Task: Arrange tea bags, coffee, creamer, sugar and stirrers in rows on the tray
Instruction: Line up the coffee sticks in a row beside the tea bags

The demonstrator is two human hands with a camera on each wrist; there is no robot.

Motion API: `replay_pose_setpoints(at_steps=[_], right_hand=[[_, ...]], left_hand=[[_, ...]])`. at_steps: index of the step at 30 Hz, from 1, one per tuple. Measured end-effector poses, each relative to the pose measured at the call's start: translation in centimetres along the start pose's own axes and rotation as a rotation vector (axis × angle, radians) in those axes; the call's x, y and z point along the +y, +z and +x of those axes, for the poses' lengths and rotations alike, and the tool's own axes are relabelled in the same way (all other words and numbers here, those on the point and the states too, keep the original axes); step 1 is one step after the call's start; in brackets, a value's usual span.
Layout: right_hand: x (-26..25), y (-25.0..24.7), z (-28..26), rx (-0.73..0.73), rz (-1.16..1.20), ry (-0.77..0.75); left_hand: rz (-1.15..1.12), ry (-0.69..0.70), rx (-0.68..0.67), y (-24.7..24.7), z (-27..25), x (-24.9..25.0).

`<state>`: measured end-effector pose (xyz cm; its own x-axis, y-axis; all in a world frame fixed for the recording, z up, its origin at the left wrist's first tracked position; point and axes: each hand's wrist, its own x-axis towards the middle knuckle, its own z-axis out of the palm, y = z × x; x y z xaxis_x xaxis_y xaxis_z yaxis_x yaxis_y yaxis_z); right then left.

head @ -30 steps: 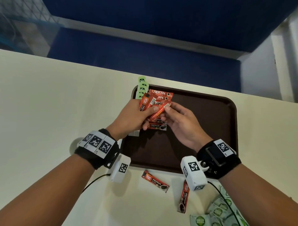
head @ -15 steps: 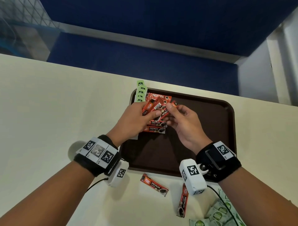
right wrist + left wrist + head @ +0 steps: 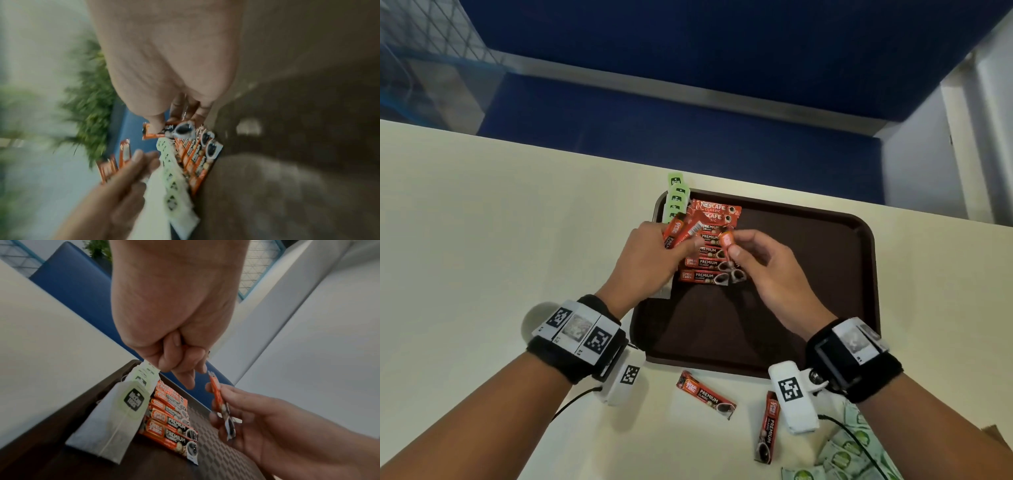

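Observation:
A brown tray [image 3: 808,274] lies on the cream table. Along its far left edge runs a row of tea bags with green tags [image 3: 675,198], and beside them a row of red coffee sachets [image 3: 709,263]. My left hand [image 3: 681,241] hovers over these rows and grips a few orange coffee sticks [image 3: 677,233]. Just to its right, my right hand [image 3: 732,245] pinches a single coffee stick [image 3: 727,240] above the row. The left wrist view shows that stick [image 3: 218,399] edge-on in the right hand's fingers [image 3: 232,402], above the sachet row [image 3: 170,423] and tea bags [image 3: 123,410].
Two more coffee sticks lie on the table in front of the tray [image 3: 705,394] [image 3: 768,431]. A pile of green-printed packets [image 3: 842,459] sits at the near right corner. The tray's right half is bare. A blue bench lies beyond the table's far edge.
Earlier both hands held one stick together at the left hand's bunch. Now the right hand has drawn that stick away to the right, and the hands are apart.

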<state>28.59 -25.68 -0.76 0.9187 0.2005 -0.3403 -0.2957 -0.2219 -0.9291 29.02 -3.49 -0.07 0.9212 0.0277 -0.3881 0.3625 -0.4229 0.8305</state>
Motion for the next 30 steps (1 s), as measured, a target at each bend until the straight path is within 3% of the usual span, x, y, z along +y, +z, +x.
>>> replay_pose_setpoints(at_steps=[4, 8, 14, 25, 28, 30], right_hand=[[1.0, 1.8, -0.8, -0.209, -0.656, -0.2], [2.8, 3.7, -1.6, -0.184, -0.87, -0.359], [4.6, 4.6, -1.2, -0.034, -0.947, -0.444], [4.4, 4.6, -0.4, -0.017, -0.972, -0.448], [4.0, 4.6, -0.2, -0.012, -0.865, -0.384], [3.1, 4.6, 0.0, 0.052, -0.635, -0.314]], left_hand=[[-0.124, 0.01, 0.123, -0.4, -0.1, -0.6], [-0.135, 0.02, 0.123, -0.7, -0.3, -0.5], [-0.133, 0.002, 0.109, -1.1, -0.1, -0.5], [-0.147, -0.023, 0.085, -1.3, -0.2, -0.4], [-0.179, -0.006, 0.043, -1.5, -0.1, -0.1], [-0.256, -0.02, -0.051, -1.4, -0.1, 0.1]])
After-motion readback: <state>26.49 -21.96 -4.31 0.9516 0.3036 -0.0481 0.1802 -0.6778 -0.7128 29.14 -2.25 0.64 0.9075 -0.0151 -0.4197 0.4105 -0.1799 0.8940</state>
